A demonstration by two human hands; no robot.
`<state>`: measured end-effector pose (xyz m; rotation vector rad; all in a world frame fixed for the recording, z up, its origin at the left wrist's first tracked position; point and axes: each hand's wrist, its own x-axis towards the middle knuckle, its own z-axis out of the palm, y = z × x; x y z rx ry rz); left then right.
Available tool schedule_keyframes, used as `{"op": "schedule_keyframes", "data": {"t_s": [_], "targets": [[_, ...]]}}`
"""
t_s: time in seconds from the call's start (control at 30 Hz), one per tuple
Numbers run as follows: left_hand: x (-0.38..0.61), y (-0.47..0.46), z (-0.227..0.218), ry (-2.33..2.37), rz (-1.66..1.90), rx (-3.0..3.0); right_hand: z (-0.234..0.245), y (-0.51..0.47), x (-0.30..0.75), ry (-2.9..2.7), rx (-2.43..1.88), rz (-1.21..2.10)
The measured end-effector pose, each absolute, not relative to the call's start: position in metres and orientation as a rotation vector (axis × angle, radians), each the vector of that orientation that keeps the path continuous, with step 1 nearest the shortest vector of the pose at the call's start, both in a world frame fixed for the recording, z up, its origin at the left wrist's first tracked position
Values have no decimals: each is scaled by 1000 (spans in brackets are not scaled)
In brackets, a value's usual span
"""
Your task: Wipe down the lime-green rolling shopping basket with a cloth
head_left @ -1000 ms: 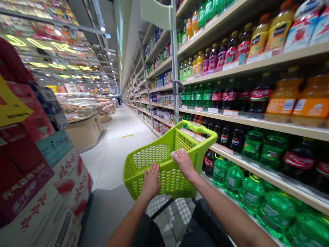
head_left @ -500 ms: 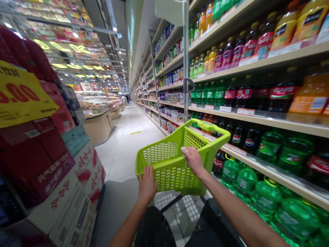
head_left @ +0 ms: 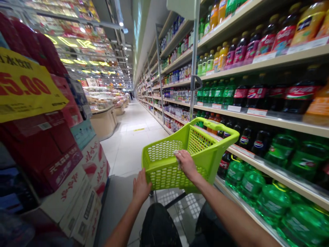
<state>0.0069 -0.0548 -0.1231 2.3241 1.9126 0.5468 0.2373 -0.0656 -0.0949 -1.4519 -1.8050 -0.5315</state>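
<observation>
Both forearms are stretched forward from the bottom edge of the frame toward its lower centre, the left hand (head_left: 141,187) being held lower with its fingers extended and laid flat, the right hand (head_left: 186,164) being held higher, palm down, with fingers curled.

The basket (head_left: 164,164) is lime green throughout, and its walls are perforated in a regular grid of small holes. The cloth (head_left: 176,153) on its rim is off-white. The sign (head_left: 25,85) is yellow with red numerals and dark print. The upper cartons (head_left: 43,144) are red. The lower cartons (head_left: 77,185) are white with red characters. The bottom-shelf bottles (head_left: 272,202) are green. The cola bottles (head_left: 257,92) are near-black with red labels. The juice bottles (head_left: 304,31) are orange. The shelves (head_left: 272,121) are beige. The floor (head_left: 128,147) is pale grey-white tile.
</observation>
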Motion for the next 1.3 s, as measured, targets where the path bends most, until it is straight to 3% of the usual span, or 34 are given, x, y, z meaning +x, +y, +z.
{"op": "schedule_keyframes", "data": {"t_s": [0.27,0.47,0.7,0.9,1.13,1.3], "targets": [[-2,-52,-128,1786,571,2335,-133,-51,133,-2129,-1073,-488],[-12,-50,-118,1800,403,2360,-174,-76,157,-2264,-1055,-500],[20,-53,-94,1995,391,2451,-133,-75,188,-1956,-1092,-578],[54,-54,-87,1751,264,2682,-173,-88,211,-2177,-1148,-511],[70,-55,-89,1795,216,2700,-128,-80,232,-1883,-1160,-574],[76,-57,-89,1758,187,2754,-160,-83,248,-2074,-1232,-548]]}}
